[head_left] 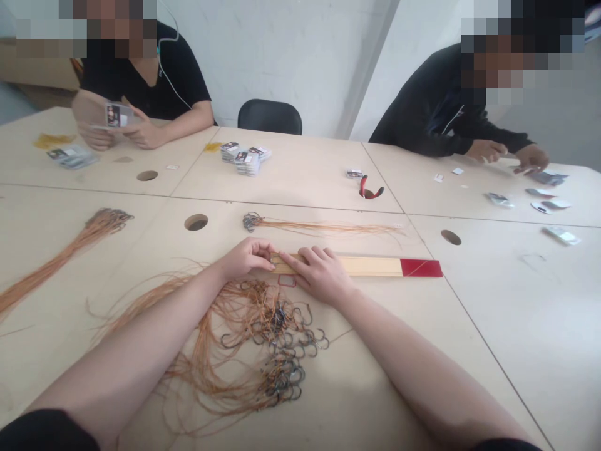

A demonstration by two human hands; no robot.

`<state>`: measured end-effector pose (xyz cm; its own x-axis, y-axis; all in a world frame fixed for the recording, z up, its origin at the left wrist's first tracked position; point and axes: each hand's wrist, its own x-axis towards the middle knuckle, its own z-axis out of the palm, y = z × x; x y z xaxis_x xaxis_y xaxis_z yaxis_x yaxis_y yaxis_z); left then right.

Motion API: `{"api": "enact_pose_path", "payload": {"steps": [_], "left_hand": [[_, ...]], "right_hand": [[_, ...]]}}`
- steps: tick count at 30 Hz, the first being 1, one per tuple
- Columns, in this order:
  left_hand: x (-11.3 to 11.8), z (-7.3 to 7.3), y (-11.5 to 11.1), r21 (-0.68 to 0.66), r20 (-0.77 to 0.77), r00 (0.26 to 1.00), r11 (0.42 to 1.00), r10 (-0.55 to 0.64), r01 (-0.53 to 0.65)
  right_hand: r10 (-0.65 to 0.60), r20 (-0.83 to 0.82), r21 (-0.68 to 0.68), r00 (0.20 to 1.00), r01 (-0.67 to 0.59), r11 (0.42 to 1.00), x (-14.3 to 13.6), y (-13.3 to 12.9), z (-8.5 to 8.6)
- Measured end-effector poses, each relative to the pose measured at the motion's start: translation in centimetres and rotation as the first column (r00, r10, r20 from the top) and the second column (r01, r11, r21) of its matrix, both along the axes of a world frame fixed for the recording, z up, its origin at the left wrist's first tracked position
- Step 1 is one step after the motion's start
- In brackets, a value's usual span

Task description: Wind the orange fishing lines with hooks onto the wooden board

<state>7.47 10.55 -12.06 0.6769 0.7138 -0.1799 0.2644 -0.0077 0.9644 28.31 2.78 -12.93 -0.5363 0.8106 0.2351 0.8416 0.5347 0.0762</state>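
Observation:
A long flat board (370, 265), pale yellow with a red right end, lies crosswise before me. A thin orange line crosses its red part. At the board's left end, my left hand (248, 258) is closed in a pinch; what sits between thumb and finger is too small to make out. My right hand (323, 272) rests on the board with fingers stretched out, its index fingertip close to the left hand's pinch. Just below my hands lies a tangled pile of dark fish hooks (284, 369) tied to orange lines (204, 351). A small red outlined rectangle (287, 280) shows beneath the board.
Behind the board lies a straight bundle of hooked lines (323, 227); another bundle (70, 257) is at left. Red-handled pliers (370, 189) stand in a table hole. Stacked small packs (246, 160) lie farther back. Two co-workers (150, 81) sit opposite, handling packs and small pieces.

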Motion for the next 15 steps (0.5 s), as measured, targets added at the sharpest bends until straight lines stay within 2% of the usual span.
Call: {"api": "enact_pose_path", "payload": {"steps": [9, 15], "left_hand": [[0.14, 0.16, -0.22, 0.007, -0.028, 0.999, 1.000, -0.023, 0.024], [0.23, -0.03, -0.32, -0.002, -0.018, 1.000, 1.000, 0.004, -0.004]], "right_hand": [[-0.004, -0.018, -0.043, 1.000, 0.003, 0.999, 0.22, 0.04, -0.09], [-0.001, -0.056, -0.039, 0.998, -0.002, 0.999, 0.16, 0.14, -0.33]]}}
